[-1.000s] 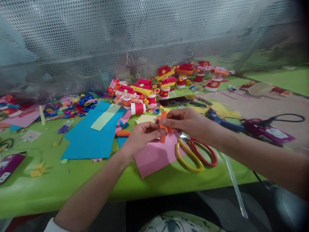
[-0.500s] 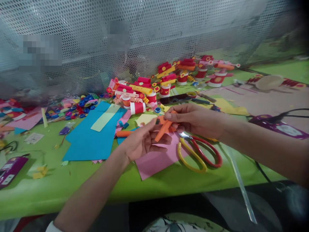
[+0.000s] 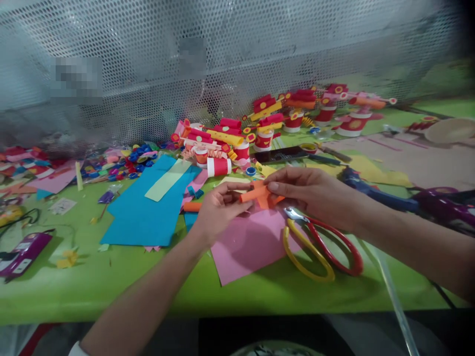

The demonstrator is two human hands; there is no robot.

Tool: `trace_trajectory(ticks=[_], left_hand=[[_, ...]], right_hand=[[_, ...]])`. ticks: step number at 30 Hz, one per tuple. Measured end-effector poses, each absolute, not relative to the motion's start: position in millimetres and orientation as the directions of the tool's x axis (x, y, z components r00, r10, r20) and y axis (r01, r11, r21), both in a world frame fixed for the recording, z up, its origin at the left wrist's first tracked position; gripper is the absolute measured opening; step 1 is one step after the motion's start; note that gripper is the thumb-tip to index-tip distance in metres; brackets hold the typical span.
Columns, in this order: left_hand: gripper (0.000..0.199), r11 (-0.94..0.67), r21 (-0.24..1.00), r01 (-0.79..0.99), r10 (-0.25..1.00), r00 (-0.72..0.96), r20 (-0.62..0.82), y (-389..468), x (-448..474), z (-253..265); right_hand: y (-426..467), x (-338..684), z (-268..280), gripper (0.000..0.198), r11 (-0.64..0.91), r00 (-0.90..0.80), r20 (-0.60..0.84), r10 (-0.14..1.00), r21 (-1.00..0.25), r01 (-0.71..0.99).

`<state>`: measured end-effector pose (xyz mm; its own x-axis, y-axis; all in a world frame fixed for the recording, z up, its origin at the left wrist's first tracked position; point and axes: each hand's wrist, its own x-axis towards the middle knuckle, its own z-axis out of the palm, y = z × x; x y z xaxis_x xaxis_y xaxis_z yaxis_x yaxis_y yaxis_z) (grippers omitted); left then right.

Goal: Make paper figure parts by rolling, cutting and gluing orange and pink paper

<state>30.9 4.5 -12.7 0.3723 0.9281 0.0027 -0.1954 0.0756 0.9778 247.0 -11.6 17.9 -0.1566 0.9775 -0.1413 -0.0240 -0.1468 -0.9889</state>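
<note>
- your right hand (image 3: 306, 192) is pinching the orange paper piece (image 3: 264, 196)
- your left hand (image 3: 218, 208) is gripping its left end
- scissors (image 3: 296, 214) are lying near your right hand

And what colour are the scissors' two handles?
One yellow handle, one red handle; the head view shows both.

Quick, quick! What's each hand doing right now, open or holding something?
Left hand: half-closed at one end of the orange paper piece; can't tell if it's gripping.
Right hand: closed, pinching that orange piece.
</note>
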Motion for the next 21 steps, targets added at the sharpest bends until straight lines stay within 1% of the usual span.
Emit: trace_trajectory(ticks=[2,4,6,8,10,11,12,14,16,18,21], left_hand=[[0.042,0.050,0.988,-0.145,0.916,0.402,0.013,6.7,25.8,-7.1],[0.046,-0.027,0.997,-0.070,0.906,0.421,0.054,10.6,17.7,1.5],[0.038,-0.089,0.996,0.013,0.917,0.393,0.077,17.2,6.5,10.9],[0.029,-0.187,0.981,0.052,0.941,0.295,0.164,26.3,-7.8,18.0],[0.024,-0.273,0.950,0.154,0.946,0.225,0.235,36.3,-23.9,21.2],[0.024,-0.287,0.930,0.231,0.943,0.237,0.233,41.0,-31.9,21.4],[0.025,-0.286,0.909,0.303,0.936,0.291,0.197,45.2,-39.3,21.0],[0.029,-0.271,0.873,0.405,0.891,0.449,0.068,51.2,-50.8,19.5],[0.032,-0.277,0.849,0.450,0.828,0.560,-0.026,53.8,-56.4,18.1],[0.029,-0.311,0.820,0.481,0.816,0.577,-0.029,53.8,-56.1,17.1],[0.019,-0.371,0.752,0.545,0.856,0.515,0.049,52.1,-50.3,14.8]], right_hand=[[-9.4,246.3,16.2,0.031,-0.126,-0.135,-0.125,0.983,-0.992,0.005],[-6.1,246.0,15.3,0.030,-0.130,-0.125,-0.129,0.984,-0.992,0.001],[-3.2,245.7,14.5,0.029,-0.145,-0.126,-0.143,0.982,-0.989,-0.005],[-1.5,244.7,12.7,0.029,-0.157,-0.126,-0.158,0.979,-0.987,0.016],[-1.0,241.9,8.5,0.030,-0.155,-0.142,-0.164,0.976,-0.985,0.072],[-1.0,239.7,5.5,0.031,-0.148,-0.151,-0.163,0.975,-0.983,0.106],[-1.0,237.2,2.1,0.032,-0.137,-0.160,-0.159,0.974,-0.980,0.142],[-0.7,232.2,-4.4,0.035,-0.109,-0.163,-0.144,0.976,-0.972,0.206],[0.2,230.2,-7.1,0.037,-0.070,-0.145,-0.110,0.983,-0.964,0.255],[1.0,234.3,-3.0,0.037,-0.030,-0.120,-0.067,0.991,-0.957,0.288],[-0.8,251.7,16.2,0.031,0.005,-0.017,0.001,1.000,-0.960,0.279]])
